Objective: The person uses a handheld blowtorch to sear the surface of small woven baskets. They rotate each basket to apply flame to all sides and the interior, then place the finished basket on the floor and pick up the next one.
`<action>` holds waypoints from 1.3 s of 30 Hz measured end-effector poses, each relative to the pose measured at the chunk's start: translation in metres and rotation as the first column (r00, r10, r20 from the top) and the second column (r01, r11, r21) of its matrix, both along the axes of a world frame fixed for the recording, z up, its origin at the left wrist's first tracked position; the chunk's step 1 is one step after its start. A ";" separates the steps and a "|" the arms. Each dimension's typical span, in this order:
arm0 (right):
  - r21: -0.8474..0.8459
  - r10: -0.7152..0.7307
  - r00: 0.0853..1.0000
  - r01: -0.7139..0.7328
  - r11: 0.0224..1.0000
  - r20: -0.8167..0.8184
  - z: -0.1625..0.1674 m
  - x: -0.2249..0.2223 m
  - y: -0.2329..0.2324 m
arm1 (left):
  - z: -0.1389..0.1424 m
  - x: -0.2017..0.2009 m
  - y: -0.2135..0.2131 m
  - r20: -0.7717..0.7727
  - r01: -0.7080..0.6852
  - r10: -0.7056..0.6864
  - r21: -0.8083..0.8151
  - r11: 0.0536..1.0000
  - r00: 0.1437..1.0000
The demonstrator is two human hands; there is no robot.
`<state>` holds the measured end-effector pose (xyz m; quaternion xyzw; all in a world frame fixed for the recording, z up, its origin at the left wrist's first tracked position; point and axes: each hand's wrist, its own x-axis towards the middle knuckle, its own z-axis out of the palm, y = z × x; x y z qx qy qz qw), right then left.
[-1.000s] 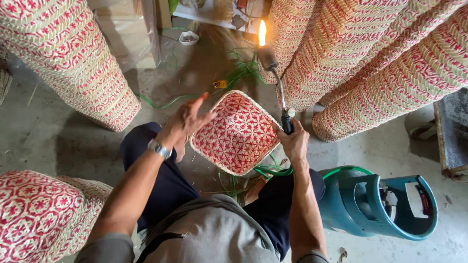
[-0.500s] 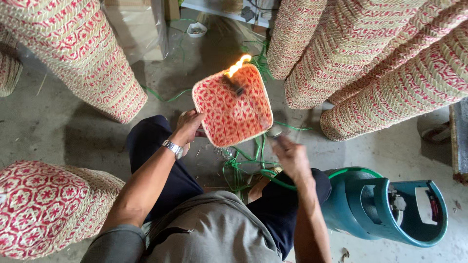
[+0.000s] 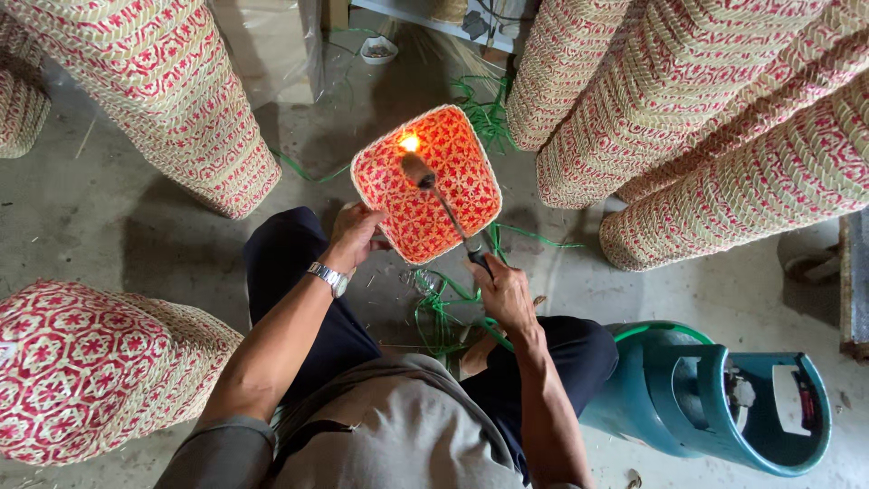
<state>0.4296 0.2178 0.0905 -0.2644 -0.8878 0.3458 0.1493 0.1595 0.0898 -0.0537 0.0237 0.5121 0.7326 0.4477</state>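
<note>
Head view: the person sits on a concrete floor [image 3: 109, 226] and looks down at both hands. The left hand [image 3: 355, 237] is closed on the near left edge of a square woven tray [image 3: 425, 181], red and pale in pattern, tilting it up so its inside faces the camera. The right hand [image 3: 503, 292] is wrapped around the handle of a gas torch [image 3: 444, 208], whose slim tube runs up and to the left from the grip, across the tray's face, ending in a small flame [image 3: 409, 142] near the tray's upper left part. So the tray lies ahead of both hands, with the left hand touching it and the right reaching it only through the torch (the tube's long axis is diagonal over the weave). A teal gas cylinder [image 3: 715, 407] lies on its side just right of the person's knee. Tall stacks of woven baskets [image 3: 706, 100] stand around, and loose green strips [image 3: 444, 303] litter the floor beneath the tray.
</note>
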 end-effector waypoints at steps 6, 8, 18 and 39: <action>-0.003 0.034 0.998 -0.034 0.999 0.053 -0.006 -0.006 0.003 | -0.013 0.008 0.013 -0.259 -0.086 0.055 -0.110 0.990 0.964; -0.007 -0.085 0.992 0.086 0.996 0.097 -0.010 -0.010 0.010 | -0.012 0.008 0.014 -0.196 -0.052 0.040 -0.057 0.997 0.980; 0.082 -0.159 0.987 0.159 0.984 -0.008 -0.011 0.000 0.024 | -0.007 0.002 0.009 -0.173 -0.015 0.011 -0.027 1.000 0.985; 0.124 -0.103 0.986 0.087 0.988 0.131 0.072 0.014 0.046 | -0.011 -0.030 0.004 -0.924 -0.445 -0.021 -0.203 0.872 0.382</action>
